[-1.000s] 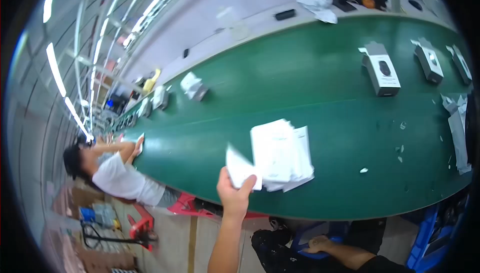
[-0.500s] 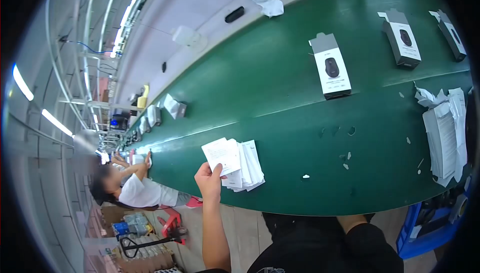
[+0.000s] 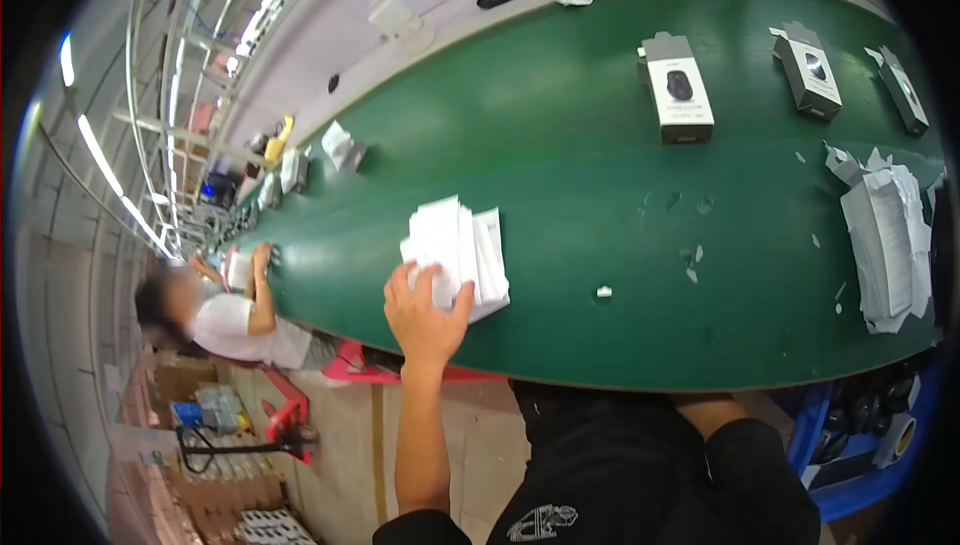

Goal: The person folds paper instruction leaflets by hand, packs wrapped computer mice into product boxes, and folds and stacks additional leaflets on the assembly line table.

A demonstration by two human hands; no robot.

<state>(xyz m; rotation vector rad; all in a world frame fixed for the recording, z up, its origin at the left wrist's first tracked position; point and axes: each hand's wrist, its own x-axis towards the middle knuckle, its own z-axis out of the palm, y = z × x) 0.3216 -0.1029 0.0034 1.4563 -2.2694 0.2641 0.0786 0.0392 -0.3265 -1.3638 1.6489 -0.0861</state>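
Note:
My left hand (image 3: 428, 313) rests over the near edge of a loose stack of white printed papers (image 3: 450, 245), its fingers spread apart on the sheets. The stack lies fanned on the green table (image 3: 570, 185). My right hand is hidden below the table's near edge; only part of the forearm (image 3: 708, 411) shows by the black clothing. Further back stand a white and grey box with a mouse picture (image 3: 681, 90) and two similar boxes (image 3: 808, 73) (image 3: 904, 93), their flaps open.
Torn white wrapping around a paper bundle (image 3: 888, 245) lies at the right. Small white scraps (image 3: 604, 292) are scattered nearby. A blue crate (image 3: 860, 465) stands below right. Another person (image 3: 235, 315) sits at the left. Wrapped items (image 3: 343, 148) line the far left side.
The sheet my left hand held up is no longer raised; that hand has come down onto the stack with its fingers apart. The camera view has shifted.

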